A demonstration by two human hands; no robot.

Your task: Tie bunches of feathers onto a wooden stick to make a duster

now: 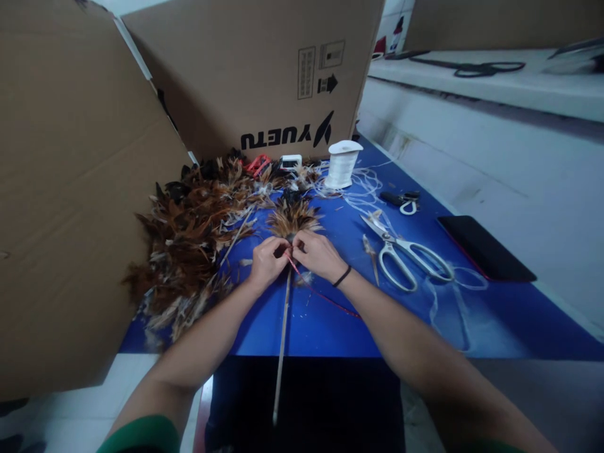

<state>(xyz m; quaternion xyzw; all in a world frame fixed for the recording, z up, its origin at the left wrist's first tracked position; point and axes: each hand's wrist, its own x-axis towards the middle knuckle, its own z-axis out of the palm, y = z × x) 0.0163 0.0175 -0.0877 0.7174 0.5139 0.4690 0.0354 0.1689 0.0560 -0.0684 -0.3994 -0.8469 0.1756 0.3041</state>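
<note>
A small feather duster, a bundle of brown and black feathers (293, 217) around one end of a thin wooden stick (284, 330), lies in front of me with the stick reaching past the table's near edge. My left hand (270, 261) pinches a red cord (325, 296) close to the base of the feathers. From there the cord trails down to the right, under my right forearm. My right hand (318, 253), a black band at its wrist, is closed at the feathers' base. Its fingertips partly hide the join, and I cannot make out the exact grip.
Loose brown feathers (193, 226) are heaped on the left of the blue table (330, 336). Cardboard panels (236, 69) stand behind and left. To the right lie scissors (408, 255), black-handled snippers (401, 201), a phone (486, 247) and a white ribbon spool (343, 165).
</note>
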